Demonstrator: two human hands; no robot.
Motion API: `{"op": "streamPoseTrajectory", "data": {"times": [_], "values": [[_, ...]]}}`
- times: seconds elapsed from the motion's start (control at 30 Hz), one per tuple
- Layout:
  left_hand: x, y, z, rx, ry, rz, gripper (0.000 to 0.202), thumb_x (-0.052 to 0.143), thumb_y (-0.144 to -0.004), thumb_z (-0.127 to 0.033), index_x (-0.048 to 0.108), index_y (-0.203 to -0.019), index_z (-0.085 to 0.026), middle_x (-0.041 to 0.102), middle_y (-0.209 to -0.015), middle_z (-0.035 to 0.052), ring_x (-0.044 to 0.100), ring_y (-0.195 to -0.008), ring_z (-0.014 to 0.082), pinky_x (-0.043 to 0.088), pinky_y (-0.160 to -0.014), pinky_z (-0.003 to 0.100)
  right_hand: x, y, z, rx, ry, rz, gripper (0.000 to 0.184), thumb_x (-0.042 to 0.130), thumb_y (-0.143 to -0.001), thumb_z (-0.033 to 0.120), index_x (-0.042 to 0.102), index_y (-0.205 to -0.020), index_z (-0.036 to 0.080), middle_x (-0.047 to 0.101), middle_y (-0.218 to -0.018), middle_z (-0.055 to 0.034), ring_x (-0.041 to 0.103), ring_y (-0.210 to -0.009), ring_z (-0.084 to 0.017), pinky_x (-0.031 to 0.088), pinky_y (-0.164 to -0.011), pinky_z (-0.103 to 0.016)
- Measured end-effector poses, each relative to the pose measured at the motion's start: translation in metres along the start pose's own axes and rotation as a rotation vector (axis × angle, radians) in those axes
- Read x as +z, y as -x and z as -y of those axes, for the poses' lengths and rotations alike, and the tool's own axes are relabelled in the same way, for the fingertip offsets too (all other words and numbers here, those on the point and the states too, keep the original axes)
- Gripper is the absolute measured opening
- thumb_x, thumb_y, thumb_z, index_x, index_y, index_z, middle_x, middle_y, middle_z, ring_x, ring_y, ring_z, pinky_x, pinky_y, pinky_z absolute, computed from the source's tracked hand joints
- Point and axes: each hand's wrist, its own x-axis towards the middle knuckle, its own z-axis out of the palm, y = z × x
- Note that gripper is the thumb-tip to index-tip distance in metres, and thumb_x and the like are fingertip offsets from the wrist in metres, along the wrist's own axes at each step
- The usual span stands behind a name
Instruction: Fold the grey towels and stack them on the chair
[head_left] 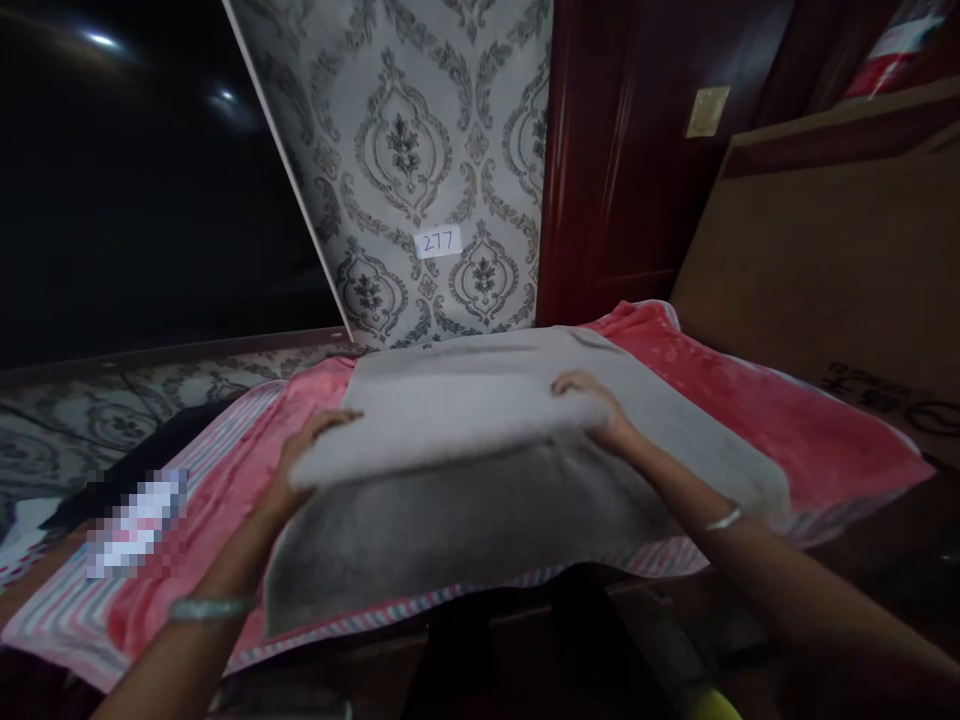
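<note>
1. Grey damask wallpaper (405,150) rises behind a pink striped blanket (787,430);
2. a rectangular grey plush cloth (465,510) lies on that blanket, partly lifted into a fold;
3. left hand (319,450) and right hand (592,405) both grip the raised fold.

Left hand (315,447) and right hand (592,408) palms down, well apart, fingers curled; left forearm (225,570) and right forearm (750,545) angling inward from lower frame corners.

Grey damask wallpaper (405,130) — dark red wooden door (615,170) just beside it.
</note>
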Motion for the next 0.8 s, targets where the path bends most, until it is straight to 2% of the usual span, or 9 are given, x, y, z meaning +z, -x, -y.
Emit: {"op": "streamPoseTrajectory", "data": {"times": [0.07, 0.13, 0.2, 0.27, 0.37, 0.43, 0.53, 0.63, 0.8], "values": [[0.013, 0.030, 0.024, 0.128, 0.018, 0.254, 0.030, 0.050, -0.077, -0.038, 0.069, -0.093, -0.023, 0.073, -0.113, 0.0091, 0.065, -0.113, 0.0252, 0.049, -0.104, 0.040, 0.019, 0.040, -0.019, 0.017, 0.067, 0.253, 0.020, 0.054, -0.075, 0.024, 0.068, -0.088, 0.023, 0.067, -0.105, -0.0067, 0.058, -0.108, -0.025, 0.042, -0.102, -0.040], [0.019, 0.050, 0.043, 0.175, -0.028, 0.343, 0.030, 0.045, -0.081, -0.036, 0.069, -0.095, -0.024, 0.069, -0.125, 0.0083, 0.062, -0.120, 0.0224, 0.047, -0.107, 0.039, 0.029, 0.066, -0.033, 0.017, 0.063, 0.276, 0.028, 0.048, -0.075, 0.019, 0.069, -0.091, 0.024, 0.065, -0.113, -0.0069, 0.058, -0.113, -0.024, 0.043, -0.102, -0.039], [0.019, 0.056, 0.051, 0.161, -0.073, 0.356, 0.033, 0.040, -0.085, -0.033, 0.070, -0.097, -0.024, 0.067, -0.129, 0.0066, 0.060, -0.123, 0.0203, 0.046, -0.109, 0.039, 0.027, 0.073, -0.039, 0.013, 0.056, 0.286, 0.035, 0.044, -0.072, 0.013, 0.071, -0.091, 0.024, 0.066, -0.115, -0.0068, 0.058, -0.114, -0.022, 0.044, -0.102, -0.039], [0.018, 0.051, 0.044, 0.134, -0.128, 0.354, 0.037, 0.036, -0.087, -0.031, 0.071, -0.099, -0.025, 0.069, -0.125, 0.0050, 0.060, -0.122, 0.0197, 0.045, -0.110, 0.040, 0.021, 0.067, -0.037, 0.044, 0.108, 0.278, 0.039, 0.043, -0.071, 0.009, 0.073, -0.089, 0.024, 0.070, -0.109, -0.0058, 0.062, -0.109, -0.022, 0.045, -0.100, -0.040], [0.033, 0.033, 0.009, 0.172, -0.226, 0.362, 0.045, 0.034, -0.089, -0.030, 0.068, -0.118, -0.024, 0.067, -0.129, 0.0041, 0.058, -0.125, 0.0202, 0.041, -0.113, 0.041, 0.024, 0.045, -0.015, 0.071, 0.248, 0.178, 0.042, 0.043, -0.079, 0.011, 0.074, -0.104, 0.024, 0.073, -0.108, -0.0056, 0.063, -0.106, -0.023, 0.046, -0.100, -0.040], [0.056, 0.023, -0.019, 0.247, -0.286, 0.374, 0.050, 0.035, -0.091, -0.032, 0.060, -0.133, -0.020, 0.059, -0.140, 0.0068, 0.052, -0.132, 0.0220, 0.038, -0.115, 0.043, 0.041, 0.029, 0.007, -0.005, 0.306, 0.184, 0.044, 0.044, -0.089, 0.019, 0.066, -0.126, 0.022, 0.068, -0.125, -0.0079, 0.059, -0.118, -0.024, 0.043, -0.105, -0.041], [0.095, 0.016, -0.049, 0.319, -0.410, 0.436, 0.060, 0.042, -0.094, -0.042, 0.043, -0.147, -0.013, 0.042, -0.154, 0.0140, 0.035, -0.145, 0.0265, 0.028, -0.120, 0.048, 0.075, 0.010, 0.032, -0.110, 0.425, 0.288, 0.056, 0.045, -0.096, 0.037, 0.043, -0.151, 0.022, 0.045, -0.153, -0.0108, 0.039, -0.141, -0.028, 0.030, -0.116, -0.049], [0.123, 0.017, -0.051, 0.268, -0.534, 0.474, 0.066, 0.041, -0.096, -0.047, 0.034, -0.152, -0.013, 0.030, -0.160, 0.0157, 0.023, -0.150, 0.0284, 0.017, -0.122, 0.053, 0.101, 0.002, 0.033, -0.057, 0.549, 0.359, 0.064, 0.044, -0.097, 0.051, 0.034, -0.155, 0.026, 0.029, -0.162, -0.0101, 0.020, -0.150, -0.033, 0.018, -0.118, -0.058], [0.133, 0.023, -0.033, 0.210, -0.575, 0.538, 0.064, 0.031, -0.099, -0.050, 0.029, -0.155, -0.020, 0.023, -0.163, 0.0104, 0.017, -0.152, 0.0254, 0.013, -0.122, 0.054, 0.114, 0.008, 0.007, 0.043, 0.572, 0.447, 0.065, 0.038, -0.098, 0.059, 0.035, -0.155, 0.028, 0.025, -0.163, -0.0089, 0.018, -0.150, -0.034, 0.015, -0.119, -0.057]]}}
